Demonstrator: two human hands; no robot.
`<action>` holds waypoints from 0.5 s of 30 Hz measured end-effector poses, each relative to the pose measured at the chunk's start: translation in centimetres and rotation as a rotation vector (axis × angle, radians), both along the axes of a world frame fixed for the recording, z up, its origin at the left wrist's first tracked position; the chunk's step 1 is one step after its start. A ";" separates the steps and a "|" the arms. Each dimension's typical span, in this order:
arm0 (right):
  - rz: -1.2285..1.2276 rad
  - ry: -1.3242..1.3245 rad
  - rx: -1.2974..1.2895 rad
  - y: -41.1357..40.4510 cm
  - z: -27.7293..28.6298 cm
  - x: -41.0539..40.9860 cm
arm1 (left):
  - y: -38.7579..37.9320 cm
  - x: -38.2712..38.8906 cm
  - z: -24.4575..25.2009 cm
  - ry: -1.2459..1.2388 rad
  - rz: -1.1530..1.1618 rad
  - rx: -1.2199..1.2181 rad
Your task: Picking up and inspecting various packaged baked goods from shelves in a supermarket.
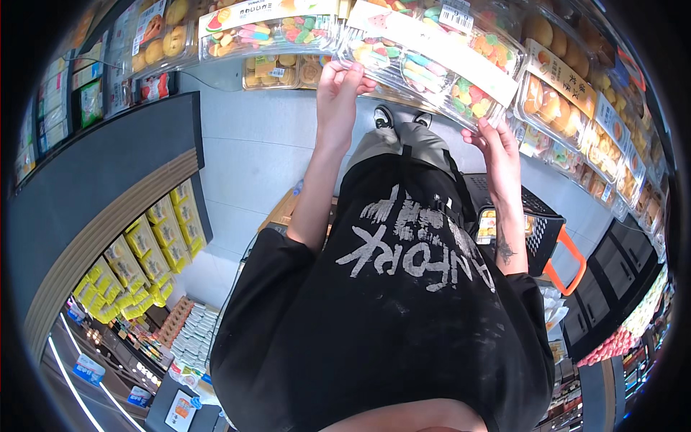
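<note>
A clear plastic box of assorted gummy candies (426,73), divided inside and wrapped in a pale paper band, lies tilted at the shelf's front. My left hand (343,89) is at its left front corner, thumb against the fingers. My right hand (494,137) touches its right front corner with the fingertips. Whether either hand grips the box is unclear. Another gummy candy box (264,35) is directly to the left, and a box of small bread rolls (550,108) stands to the right.
Boxed cookies (156,48) fill the upper left. Lower shelves hold more boxes (270,73). A black plastic basket with an orange handle (569,262) stands beside my right side, with packed food inside. Yellow packets (156,237) line a display at left. Dark cabinets (610,275) are at right.
</note>
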State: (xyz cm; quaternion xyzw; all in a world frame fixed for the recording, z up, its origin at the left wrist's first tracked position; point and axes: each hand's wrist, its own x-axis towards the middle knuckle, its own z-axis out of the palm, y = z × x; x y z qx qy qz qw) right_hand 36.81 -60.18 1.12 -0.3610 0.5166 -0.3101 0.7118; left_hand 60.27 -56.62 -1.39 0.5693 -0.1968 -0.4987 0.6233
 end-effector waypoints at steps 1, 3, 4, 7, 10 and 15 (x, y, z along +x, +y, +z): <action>0.005 0.012 -0.001 0.0 0.1 0.1 | 0.0 0.1 0.1 0.004 -0.008 0.005; 0.001 0.023 -0.003 0.0 -0.1 0.0 | -0.1 0.1 0.1 -0.027 -0.003 0.022; 0.012 0.036 -0.007 0.1 -0.3 0.0 | -0.3 0.2 -0.1 -0.020 -0.013 0.023; -0.009 0.039 -0.008 0.5 -0.2 0.5 | -0.3 0.7 -0.4 -0.013 -0.002 -0.014; -0.063 0.011 0.006 0.7 -0.7 0.6 | -0.6 1.2 -0.2 -0.019 -0.031 -0.041; -0.083 0.024 -0.001 0.7 -0.6 0.7 | -0.6 1.1 0.0 -0.032 -0.052 -0.043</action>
